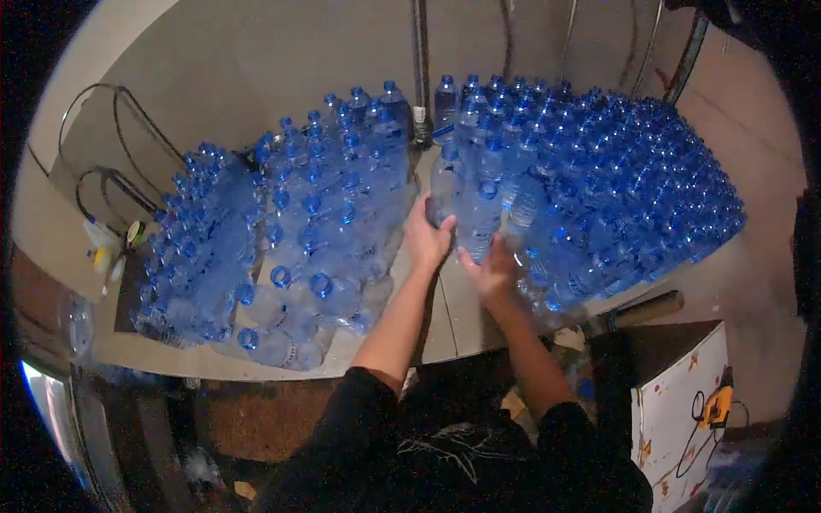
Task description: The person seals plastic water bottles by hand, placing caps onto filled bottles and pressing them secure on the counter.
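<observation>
My left hand (429, 232) is closed round the lower part of a clear plastic bottle (446, 178) with a blue top, at the left edge of the right-hand group. Beside it, my right hand (491, 268) has its fingers round the base of another clear plastic bottle (481, 221). Both bottles look upright and close together. Slight blur hides the exact fingertip contact on the right. Directly behind and to the right stand many similar bottles (590, 171), packed tightly in rows.
A second group of bottles (329, 184) covers the left of the pale table (445, 321), its near edge curving past my body. A dark upright pole (420, 68) rises between the groups. At lower right is a white panel (684, 415) with an orange tool (717, 408) and cable.
</observation>
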`<state>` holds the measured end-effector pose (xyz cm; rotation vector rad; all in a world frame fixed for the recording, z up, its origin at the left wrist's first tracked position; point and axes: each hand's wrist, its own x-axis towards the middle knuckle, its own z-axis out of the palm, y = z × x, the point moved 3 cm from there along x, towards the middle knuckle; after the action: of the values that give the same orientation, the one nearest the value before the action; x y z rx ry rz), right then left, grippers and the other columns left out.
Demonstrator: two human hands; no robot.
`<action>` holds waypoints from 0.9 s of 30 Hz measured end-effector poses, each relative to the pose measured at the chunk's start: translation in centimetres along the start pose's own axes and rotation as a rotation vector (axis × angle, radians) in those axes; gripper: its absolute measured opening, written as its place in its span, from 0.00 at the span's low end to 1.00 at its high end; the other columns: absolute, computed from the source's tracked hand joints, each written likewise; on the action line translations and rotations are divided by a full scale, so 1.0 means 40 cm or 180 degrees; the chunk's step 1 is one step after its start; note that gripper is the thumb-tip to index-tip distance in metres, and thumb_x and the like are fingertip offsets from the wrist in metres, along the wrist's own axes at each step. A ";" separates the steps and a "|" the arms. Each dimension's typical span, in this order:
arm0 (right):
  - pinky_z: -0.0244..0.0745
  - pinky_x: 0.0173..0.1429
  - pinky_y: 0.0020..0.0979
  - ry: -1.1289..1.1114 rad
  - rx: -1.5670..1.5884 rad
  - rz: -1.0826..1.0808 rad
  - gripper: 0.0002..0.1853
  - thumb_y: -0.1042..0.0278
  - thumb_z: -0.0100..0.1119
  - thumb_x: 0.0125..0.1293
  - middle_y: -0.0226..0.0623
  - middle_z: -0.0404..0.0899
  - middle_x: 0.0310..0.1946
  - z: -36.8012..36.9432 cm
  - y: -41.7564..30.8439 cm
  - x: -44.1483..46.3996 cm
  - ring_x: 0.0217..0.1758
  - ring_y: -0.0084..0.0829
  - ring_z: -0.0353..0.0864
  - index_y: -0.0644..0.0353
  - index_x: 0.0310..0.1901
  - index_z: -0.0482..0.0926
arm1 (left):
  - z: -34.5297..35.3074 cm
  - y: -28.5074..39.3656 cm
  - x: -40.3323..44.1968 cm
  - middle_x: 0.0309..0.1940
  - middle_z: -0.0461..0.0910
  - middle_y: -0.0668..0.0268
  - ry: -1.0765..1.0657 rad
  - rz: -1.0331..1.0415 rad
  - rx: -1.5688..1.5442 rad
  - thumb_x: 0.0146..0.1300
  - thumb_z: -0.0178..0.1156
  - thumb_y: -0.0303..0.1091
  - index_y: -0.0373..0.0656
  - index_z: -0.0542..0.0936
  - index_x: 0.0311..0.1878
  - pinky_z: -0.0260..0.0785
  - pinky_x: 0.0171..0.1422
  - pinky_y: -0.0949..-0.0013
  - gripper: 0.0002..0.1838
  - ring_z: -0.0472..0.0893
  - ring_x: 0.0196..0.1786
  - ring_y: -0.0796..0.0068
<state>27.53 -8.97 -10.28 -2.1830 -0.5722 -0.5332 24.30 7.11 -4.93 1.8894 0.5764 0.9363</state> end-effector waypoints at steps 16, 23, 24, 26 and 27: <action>0.78 0.44 0.47 -0.0995 -0.0157 -0.0477 0.25 0.52 0.73 0.51 0.52 0.83 0.32 -0.319 -0.311 0.319 0.37 0.53 0.83 0.64 0.44 0.81 | -0.043 0.052 -0.063 0.55 0.80 0.52 0.0757 0.0490 0.0206 0.50 0.75 0.34 0.42 0.69 0.67 0.69 0.65 0.56 0.39 0.79 0.57 0.50; 0.76 0.33 0.41 -0.0855 -0.0517 -0.1186 0.18 0.55 0.70 0.54 0.48 0.82 0.23 -0.324 -0.369 0.357 0.26 0.43 0.83 0.64 0.35 0.82 | -0.461 0.142 -0.432 0.46 0.85 0.57 -0.2138 0.0404 -0.0705 0.58 0.71 0.35 0.43 0.83 0.51 0.74 0.56 0.59 0.18 0.83 0.50 0.58; 0.75 0.32 0.40 -0.0840 -0.0711 -0.1359 0.18 0.55 0.70 0.55 0.47 0.81 0.22 -0.342 -0.421 0.374 0.25 0.41 0.82 0.64 0.35 0.82 | -0.542 0.128 -0.469 0.46 0.85 0.59 -0.2579 0.0144 -0.0689 0.58 0.71 0.35 0.44 0.85 0.48 0.75 0.56 0.61 0.14 0.84 0.50 0.61; 0.74 0.32 0.37 -0.0627 -0.0823 -0.1554 0.17 0.56 0.69 0.57 0.42 0.82 0.23 -0.407 -0.547 0.419 0.24 0.34 0.78 0.63 0.37 0.82 | -0.702 0.091 -0.519 0.38 0.87 0.62 -0.1762 -0.0406 -0.0594 0.57 0.72 0.36 0.44 0.87 0.42 0.77 0.49 0.65 0.11 0.86 0.42 0.67; 0.74 0.34 0.34 -0.0672 -0.0475 -0.1828 0.16 0.57 0.68 0.60 0.39 0.83 0.26 -0.446 -0.607 0.460 0.27 0.30 0.78 0.64 0.39 0.82 | -0.781 0.083 -0.529 0.35 0.88 0.63 -0.1413 -0.0696 -0.0336 0.55 0.74 0.36 0.44 0.87 0.37 0.77 0.46 0.66 0.10 0.87 0.40 0.69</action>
<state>25.57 -4.86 24.74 -2.2180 -1.3311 -0.6597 -13.34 7.02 -0.80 1.8185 0.4419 0.3794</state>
